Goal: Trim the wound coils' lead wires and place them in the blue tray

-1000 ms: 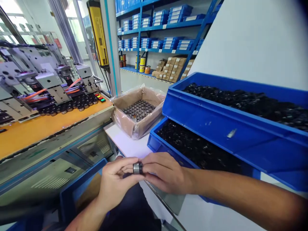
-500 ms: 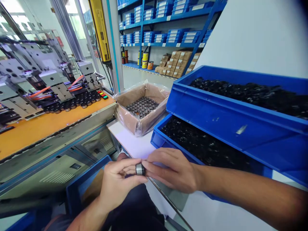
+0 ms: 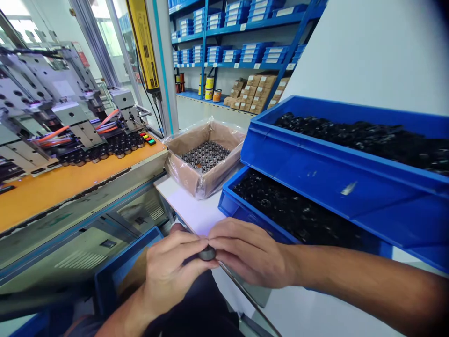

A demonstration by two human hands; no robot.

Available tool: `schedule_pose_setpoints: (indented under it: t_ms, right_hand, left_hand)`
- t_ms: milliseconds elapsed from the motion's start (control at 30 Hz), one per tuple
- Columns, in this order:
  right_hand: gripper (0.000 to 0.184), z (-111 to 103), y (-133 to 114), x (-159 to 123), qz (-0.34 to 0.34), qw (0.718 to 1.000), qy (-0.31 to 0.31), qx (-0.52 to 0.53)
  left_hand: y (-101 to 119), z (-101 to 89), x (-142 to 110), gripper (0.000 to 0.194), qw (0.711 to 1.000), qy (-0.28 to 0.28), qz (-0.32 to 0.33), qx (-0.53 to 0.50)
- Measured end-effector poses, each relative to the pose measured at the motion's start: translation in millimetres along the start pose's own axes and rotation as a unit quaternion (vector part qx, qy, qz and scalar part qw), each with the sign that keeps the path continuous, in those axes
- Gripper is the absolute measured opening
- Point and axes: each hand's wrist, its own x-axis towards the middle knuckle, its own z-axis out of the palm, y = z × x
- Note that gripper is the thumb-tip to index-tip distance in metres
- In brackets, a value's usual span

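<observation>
A small round part [image 3: 207, 253], dark with a greyish rim, is pinched between the fingertips of both hands above my lap. My left hand [image 3: 171, 267] grips it from the left, thumb below and fingers above. From the right, my right hand [image 3: 249, 250] closes on the same part, its fingertips meeting those of the left. The fingers cover much of the part's upper side. Just behind my right hand stands the lower blue bin [image 3: 228, 203], filled with black plastic pieces [image 3: 270, 201].
An upper blue bin [image 3: 315, 154] of black pieces rests over the lower one. Beyond my hands, a plastic-lined carton [image 3: 185, 180] holds rows of metal parts. On the left, a machine bench [image 3: 70, 187] carries several black round parts [image 3: 115, 146]. A blue crate [image 3: 105, 276] sits low at left.
The round part has been tilted between my fingers: its silvery side faced me before, and now a dark face shows. Both hands stay nearly in place, fingertips closer together.
</observation>
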Motion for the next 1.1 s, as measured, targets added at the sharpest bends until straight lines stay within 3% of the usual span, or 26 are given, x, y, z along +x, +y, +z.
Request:
schedule_pose_setpoints:
  t_ms: [100, 233, 300, 367, 433, 467, 500, 633, 700, 833, 1033, 1100]
  right_hand:
    - [0.025, 0, 2, 0, 0.016, 1.000, -0.002, 0.003]
    - [0.021, 2, 5, 0, -0.006, 0.999, 0.008, -0.051]
    - [0.021, 2, 5, 1, 0.000, 0.998, 0.017, -0.060]
    - [0.023, 2, 6, 2, 0.024, 0.998, 0.029, -0.042]
    - [0.024, 2, 6, 3, 0.037, 0.999, 0.036, -0.013]
    - [0.023, 2, 7, 3, 0.035, 0.999, 0.038, -0.002]
    - [0.023, 2, 7, 3, 0.030, 0.999, 0.038, 0.003]
    - [0.024, 3, 10, 1, 0.012, 0.999, 0.043, -0.009]
    - [0.023, 4, 10, 1, 0.006, 0.999, 0.045, -0.013]
    - [0.018, 4, 9, 2, 0.002, 0.999, 0.034, -0.011]
    - [0.019, 4, 7, 1, 0.032, 0.999, 0.006, -0.019]
    - [0.018, 3, 7, 1, 0.058, 0.997, -0.023, -0.043]
  left_hand:
    - [0, 3.8, -2, 0.030, 0.999, 0.012, -0.038, -0.005]
    - [-5, 15.9, -7, 0.032, 0.981, 0.043, -0.159, -0.101]
    - [-9, 20.3, -9, 0.032, 0.949, 0.045, -0.229, -0.212]
    - [-13, 22.6, -10, 0.034, 0.894, 0.021, -0.285, -0.346]
    - [-17, 22.7, -11, 0.038, 0.846, -0.013, -0.310, -0.434]
    - [-19, 21.9, -11, 0.038, 0.841, -0.029, -0.310, -0.443]
    - [-20, 20.6, -12, 0.037, 0.853, -0.036, -0.300, -0.426]
    - [-21, 12.2, -9, 0.041, 0.967, -0.010, -0.158, -0.199]
    - [-21, 8.0, -5, 0.039, 0.991, -0.009, -0.090, -0.104]
    - [-21, 5.5, 1, 0.037, 0.996, -0.017, -0.051, -0.074]
    - [-22, 16.3, -7, 0.027, 0.991, -0.003, -0.091, -0.094]
    - [-26, 11.6, -5, 0.023, 0.993, -0.004, -0.098, -0.073]
